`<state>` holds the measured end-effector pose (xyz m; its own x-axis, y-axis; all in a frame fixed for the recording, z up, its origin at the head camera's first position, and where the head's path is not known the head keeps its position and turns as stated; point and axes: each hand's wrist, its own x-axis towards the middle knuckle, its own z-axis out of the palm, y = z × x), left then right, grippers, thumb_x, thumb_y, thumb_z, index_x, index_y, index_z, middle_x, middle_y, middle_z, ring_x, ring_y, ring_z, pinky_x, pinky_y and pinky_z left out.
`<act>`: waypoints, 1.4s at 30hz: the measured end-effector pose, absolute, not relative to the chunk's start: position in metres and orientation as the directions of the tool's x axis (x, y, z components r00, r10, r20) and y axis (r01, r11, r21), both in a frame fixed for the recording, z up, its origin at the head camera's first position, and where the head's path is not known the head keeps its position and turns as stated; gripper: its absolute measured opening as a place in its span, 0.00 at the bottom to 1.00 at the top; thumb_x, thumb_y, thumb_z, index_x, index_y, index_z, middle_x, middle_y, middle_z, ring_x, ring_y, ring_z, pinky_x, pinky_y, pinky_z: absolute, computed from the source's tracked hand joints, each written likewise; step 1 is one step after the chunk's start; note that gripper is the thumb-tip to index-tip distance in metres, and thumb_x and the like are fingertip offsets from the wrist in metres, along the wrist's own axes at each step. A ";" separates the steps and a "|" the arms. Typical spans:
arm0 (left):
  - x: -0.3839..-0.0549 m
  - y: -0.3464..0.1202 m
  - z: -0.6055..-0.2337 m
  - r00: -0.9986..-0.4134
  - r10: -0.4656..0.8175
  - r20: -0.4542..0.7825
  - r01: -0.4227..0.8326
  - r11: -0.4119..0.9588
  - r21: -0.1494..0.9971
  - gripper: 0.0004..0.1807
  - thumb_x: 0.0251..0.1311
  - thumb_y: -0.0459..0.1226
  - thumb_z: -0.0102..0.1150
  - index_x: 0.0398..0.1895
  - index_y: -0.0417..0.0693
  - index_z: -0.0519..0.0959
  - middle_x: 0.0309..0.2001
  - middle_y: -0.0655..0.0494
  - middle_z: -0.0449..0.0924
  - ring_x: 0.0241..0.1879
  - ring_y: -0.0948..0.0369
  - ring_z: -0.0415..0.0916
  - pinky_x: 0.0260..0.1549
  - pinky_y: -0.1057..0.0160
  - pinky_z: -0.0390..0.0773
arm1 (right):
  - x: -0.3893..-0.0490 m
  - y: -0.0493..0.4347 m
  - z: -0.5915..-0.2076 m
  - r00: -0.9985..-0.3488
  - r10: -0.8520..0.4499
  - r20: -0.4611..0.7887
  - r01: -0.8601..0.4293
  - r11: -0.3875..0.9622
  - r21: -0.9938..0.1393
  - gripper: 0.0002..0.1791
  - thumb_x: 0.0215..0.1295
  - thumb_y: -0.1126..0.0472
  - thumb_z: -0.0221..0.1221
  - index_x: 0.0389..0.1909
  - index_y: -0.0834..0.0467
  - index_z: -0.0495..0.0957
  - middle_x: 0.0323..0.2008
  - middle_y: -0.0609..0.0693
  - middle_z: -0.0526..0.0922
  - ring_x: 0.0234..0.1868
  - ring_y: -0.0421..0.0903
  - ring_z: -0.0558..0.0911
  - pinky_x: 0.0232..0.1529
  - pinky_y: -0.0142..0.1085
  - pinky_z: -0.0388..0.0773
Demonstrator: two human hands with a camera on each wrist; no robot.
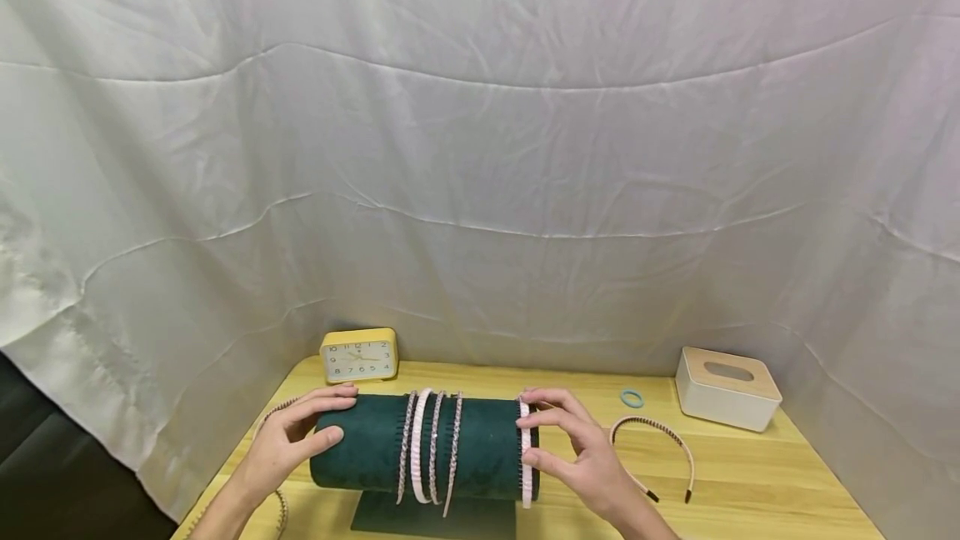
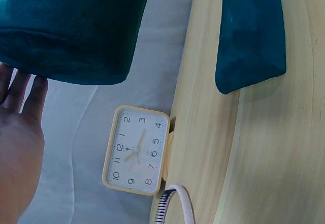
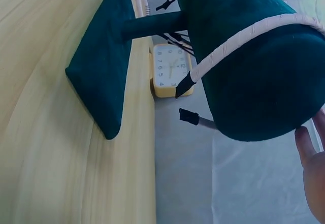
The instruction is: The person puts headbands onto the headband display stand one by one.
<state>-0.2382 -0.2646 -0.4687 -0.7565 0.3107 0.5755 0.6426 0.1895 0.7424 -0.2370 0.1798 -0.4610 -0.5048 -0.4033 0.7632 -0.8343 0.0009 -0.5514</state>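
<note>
A dark green velvet headband stand (image 1: 487,444) has a horizontal roll on a flat base (image 1: 435,515). Several slim braided or wrapped headbands sit around its middle, among them a white headband (image 1: 422,444). Another pale wrapped headband (image 1: 527,473) goes round the right end; its black tips hang below the roll in the right wrist view. My left hand (image 1: 273,444) rests on the roll's left end with fingers spread. My right hand (image 1: 581,448) touches the pale headband at the right end, its thumb and fingers spaced apart along it.
A yellow alarm clock (image 1: 360,355) stands at the back left. A tissue box (image 1: 727,388) with a wooden lid is at the back right. A blue ring (image 1: 632,398) and a loose headband (image 1: 690,458) lie right of the stand. More headbands (image 1: 282,511) lie left, partly hidden.
</note>
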 end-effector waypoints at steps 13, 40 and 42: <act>-0.239 -0.264 -0.469 -0.760 0.306 0.574 0.640 0.193 0.744 0.22 0.69 0.19 0.61 0.64 0.35 0.83 0.70 0.57 0.82 0.71 0.72 0.76 0.71 0.78 0.70 | -0.235 0.161 -0.456 -0.544 -0.396 0.740 -0.831 0.130 -0.541 0.24 0.65 0.70 0.74 0.60 0.49 0.86 0.66 0.56 0.81 0.70 0.48 0.79 0.73 0.29 0.73; -0.238 -0.265 -0.469 -0.758 0.310 0.574 0.641 0.190 0.744 0.22 0.69 0.19 0.61 0.65 0.35 0.83 0.71 0.58 0.82 0.72 0.72 0.75 0.71 0.78 0.70 | -0.237 0.146 -0.448 -0.484 -0.444 0.754 -0.875 0.258 -0.410 0.26 0.67 0.60 0.77 0.64 0.47 0.83 0.64 0.51 0.81 0.65 0.46 0.81 0.68 0.33 0.78; -0.238 -0.265 -0.469 -0.758 0.311 0.573 0.641 0.190 0.744 0.22 0.69 0.19 0.61 0.65 0.35 0.83 0.71 0.59 0.82 0.72 0.72 0.75 0.71 0.78 0.70 | -0.237 0.148 -0.449 -0.487 -0.439 0.755 -0.874 0.247 -0.420 0.25 0.67 0.61 0.76 0.64 0.47 0.83 0.64 0.50 0.81 0.65 0.46 0.81 0.69 0.31 0.78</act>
<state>-0.2381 -0.2648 -0.4689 -0.7579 0.3113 0.5733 0.6407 0.1900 0.7439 -0.2371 0.1483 -0.4486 -0.4867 -0.4391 0.7552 -0.8736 0.2467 -0.4195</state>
